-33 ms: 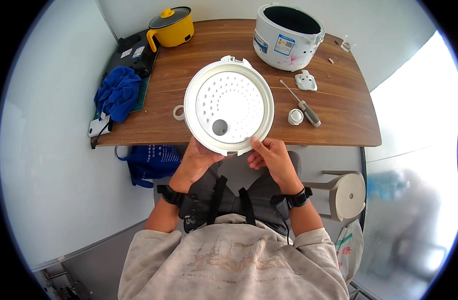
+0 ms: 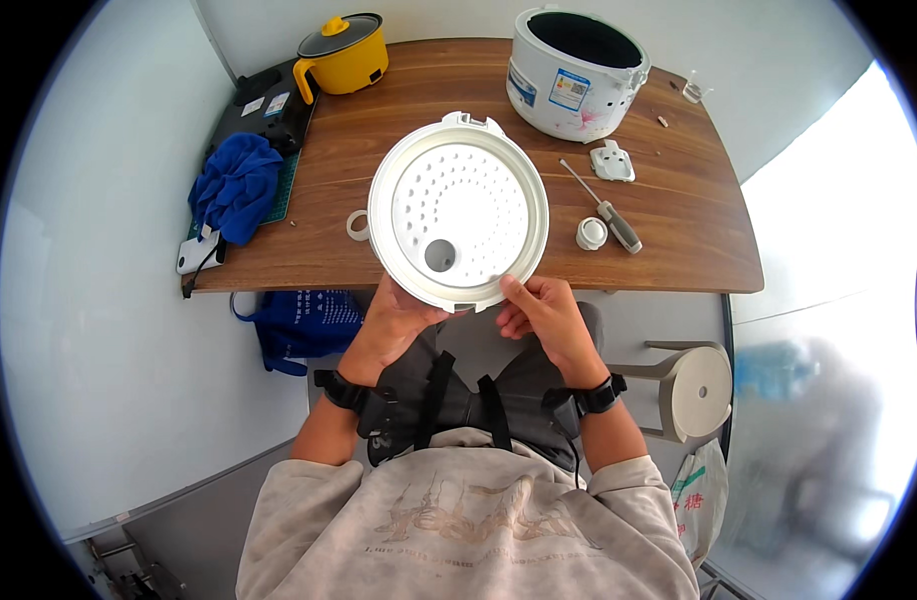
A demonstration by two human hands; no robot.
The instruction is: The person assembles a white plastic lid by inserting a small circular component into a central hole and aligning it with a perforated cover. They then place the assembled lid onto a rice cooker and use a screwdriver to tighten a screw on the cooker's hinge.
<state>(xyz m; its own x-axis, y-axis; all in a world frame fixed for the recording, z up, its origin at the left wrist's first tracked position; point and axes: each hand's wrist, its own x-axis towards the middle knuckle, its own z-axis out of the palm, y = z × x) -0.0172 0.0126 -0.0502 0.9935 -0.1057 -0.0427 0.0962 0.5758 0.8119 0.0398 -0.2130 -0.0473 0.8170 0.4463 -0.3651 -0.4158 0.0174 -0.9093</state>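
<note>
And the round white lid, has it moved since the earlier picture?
No: the white lid shows no visible shift in any direction against the wooden table.

The lid is in front of you. Behind it on your worktop, the cooker sits right and the pan left. The screwdriver lies right of the lid, the cloth left.

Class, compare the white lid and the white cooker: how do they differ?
The lid is held up in the left hand; the cooker stands on the table.
The lid is shallow with a dotted inner face; the cooker is deep with a dark inside.
The lid looks plain; the cooker bears a blue label.
Both are round.
</note>
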